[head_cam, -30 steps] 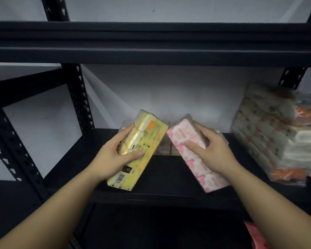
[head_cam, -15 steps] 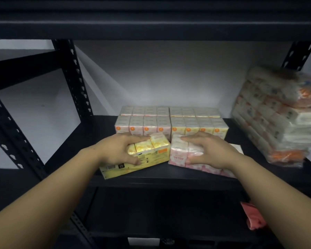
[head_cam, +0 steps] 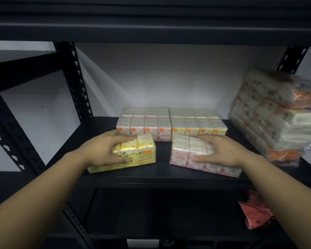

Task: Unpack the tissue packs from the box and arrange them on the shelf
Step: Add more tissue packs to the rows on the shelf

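You're setting two packs down on the shelf: your left hand grips the yellow pack, your right hand the pink pack; next, likely slide both against the rows just beyond your fingers.

Bare black metal shelf is left open leftward; the right is blocked by stacked plastic-wrapped tissue bundles, the rear by rows of small packs.

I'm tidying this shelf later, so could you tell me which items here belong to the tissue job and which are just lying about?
Part of the job:
yellow tissue pack, gripped by left hand
pink tissue pack, gripped by right hand
packs already arranged behind
shelf

Lying about:
wrapped stack at right
red cloth below
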A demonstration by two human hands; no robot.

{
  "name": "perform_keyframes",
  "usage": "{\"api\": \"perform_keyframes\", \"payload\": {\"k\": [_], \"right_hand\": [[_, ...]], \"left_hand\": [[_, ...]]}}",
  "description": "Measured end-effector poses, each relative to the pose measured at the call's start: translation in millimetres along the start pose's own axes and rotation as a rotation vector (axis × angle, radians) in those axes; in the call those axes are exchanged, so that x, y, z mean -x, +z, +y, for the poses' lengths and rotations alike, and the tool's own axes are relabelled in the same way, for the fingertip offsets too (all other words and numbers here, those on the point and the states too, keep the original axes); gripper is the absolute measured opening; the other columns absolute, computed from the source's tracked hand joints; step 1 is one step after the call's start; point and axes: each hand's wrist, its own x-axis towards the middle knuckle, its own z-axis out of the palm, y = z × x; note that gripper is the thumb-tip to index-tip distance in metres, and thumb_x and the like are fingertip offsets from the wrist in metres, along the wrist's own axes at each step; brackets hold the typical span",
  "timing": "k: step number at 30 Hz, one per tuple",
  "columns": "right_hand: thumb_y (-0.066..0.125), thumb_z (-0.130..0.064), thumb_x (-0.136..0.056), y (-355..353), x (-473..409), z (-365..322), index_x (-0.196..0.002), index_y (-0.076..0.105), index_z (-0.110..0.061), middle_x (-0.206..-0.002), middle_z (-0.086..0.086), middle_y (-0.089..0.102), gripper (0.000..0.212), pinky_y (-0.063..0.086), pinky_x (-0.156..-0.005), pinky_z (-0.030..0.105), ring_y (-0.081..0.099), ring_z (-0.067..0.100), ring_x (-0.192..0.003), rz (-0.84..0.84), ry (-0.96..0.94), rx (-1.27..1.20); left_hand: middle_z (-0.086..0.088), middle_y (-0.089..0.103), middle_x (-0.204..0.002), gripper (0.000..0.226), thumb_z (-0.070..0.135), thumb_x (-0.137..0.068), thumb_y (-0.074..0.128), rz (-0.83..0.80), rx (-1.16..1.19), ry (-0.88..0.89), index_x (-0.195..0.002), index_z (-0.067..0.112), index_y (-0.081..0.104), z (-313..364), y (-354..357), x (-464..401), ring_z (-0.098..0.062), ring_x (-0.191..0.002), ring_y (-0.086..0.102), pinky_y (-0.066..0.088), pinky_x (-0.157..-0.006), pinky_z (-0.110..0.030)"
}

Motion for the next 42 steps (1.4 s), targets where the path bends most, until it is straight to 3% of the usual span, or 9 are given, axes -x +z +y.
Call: {"api": "perform_keyframes", "payload": {"k": [3, 7, 12, 19, 25, 28, 33, 38, 42], "right_hand": [[0.049, -0.093, -0.076, 4, 0, -12, -0.156, 0.041, -0.039, -0.159, -0.01, 0.046, 0.097, 0.042, -0.115, 0.046, 0.047, 0.019, -0.143, 0.031, 0.059, 0.066], [0.03, -0.083, -0.093, 8, -3, -23, -0.152, 0.049, -0.034, -0.154, -0.006, 0.054, 0.079, 0.046, -0.11, 0.045, 0.053, 0.019, -0.137, 0.081, 0.088, 0.076], [0.033, -0.08, -0.095, 11, -8, -26, -0.15, 0.051, -0.034, -0.152, -0.008, 0.055, 0.074, 0.047, -0.109, 0.045, 0.054, 0.018, -0.135, 0.089, 0.087, 0.061], [0.048, -0.078, -0.091, -1, 1, -16, -0.142, 0.059, -0.033, -0.137, -0.011, 0.064, 0.069, 0.05, -0.106, 0.043, 0.059, 0.014, -0.124, 0.194, 0.065, -0.018], [0.071, -0.071, -0.081, -17, 29, 17, -0.121, 0.071, -0.035, -0.125, -0.013, 0.069, 0.054, 0.054, -0.101, 0.037, 0.063, 0.008, -0.114, 0.127, 0.127, -0.093], [0.074, -0.066, -0.081, -17, 49, 24, -0.102, 0.071, -0.038, -0.102, -0.016, 0.07, 0.036, 0.058, -0.086, 0.037, 0.066, 0.004, -0.095, 0.167, 0.187, -0.132], [0.081, -0.057, -0.079, -11, 82, 27, -0.096, 0.072, -0.037, -0.083, -0.01, 0.073, 0.028, 0.058, -0.069, 0.031, 0.068, 0.004, -0.076, 0.254, 0.268, -0.25], [0.083, -0.046, -0.084, -1, 103, 27, -0.099, 0.074, -0.034, -0.078, -0.003, 0.076, 0.022, 0.06, -0.075, 0.039, 0.073, 0.013, -0.073, 0.246, 0.263, -0.449], [0.08, -0.045, -0.087, 6, 99, 37, -0.098, 0.075, -0.033, -0.078, -0.003, 0.073, 0.017, 0.06, -0.075, 0.038, 0.07, 0.011, -0.072, 0.324, 0.303, -0.462]], "left_hand": [[0.024, 0.042, -0.132, 0.069, 0.1, -0.072, 0.037, 0.008, -0.007, -0.06, -0.137, 0.081, 0.022, -8, -5, 10, -0.003, -0.119, 0.049, 0.046, -0.101, -0.031], [0.013, 0.044, -0.147, 0.079, 0.1, -0.074, 0.012, 0.042, -0.123, -0.097, -0.147, 0.071, 0.02, -11, -11, 10, -0.012, -0.131, 0.046, 0.042, -0.11, -0.044], [0.007, 0.042, -0.157, 0.093, 0.096, -0.078, 0.024, 0.081, -0.128, -0.096, -0.156, 0.048, 0.034, 16, -9, -5, -0.019, -0.139, 0.044, 0.043, -0.111, -0.047], [0.002, 0.051, -0.149, 0.074, 0.075, -0.09, 0.052, 0.196, -0.124, 0.039, -0.153, 0.036, 0.045, 73, 18, -38, -0.02, -0.135, 0.049, 0.044, -0.111, -0.042], [0.01, 0.053, -0.139, 0.076, 0.082, -0.087, 0.044, 0.209, -0.079, 0.137, -0.145, 0.034, 0.054, 147, 45, -59, -0.012, -0.129, 0.048, 0.04, -0.113, -0.042], [0.008, 0.044, -0.152, 0.081, 0.083, -0.088, 0.039, 0.167, 0.01, 0.132, -0.152, 0.033, 0.047, 169, 55, -73, -0.013, -0.139, 0.042, 0.04, -0.116, -0.041], [0.006, 0.008, -0.173, 0.091, 0.081, -0.09, 0.043, 0.031, 0.097, 0.165, -0.164, 0.031, 0.025, 194, 68, -97, -0.016, -0.159, 0.007, 0.015, -0.126, -0.043], [0.006, -0.009, -0.173, 0.127, 0.098, -0.065, 0.043, -0.078, 0.147, 0.185, -0.166, 0.03, 0.007, 215, 74, -113, -0.018, -0.158, -0.009, 0.008, -0.127, -0.048], [0.011, -0.022, -0.171, 0.145, 0.098, -0.056, 0.059, -0.173, 0.238, 0.165, -0.165, 0.03, -0.007, 225, 76, -117, -0.016, -0.158, -0.016, 0.008, -0.126, -0.051]]}}
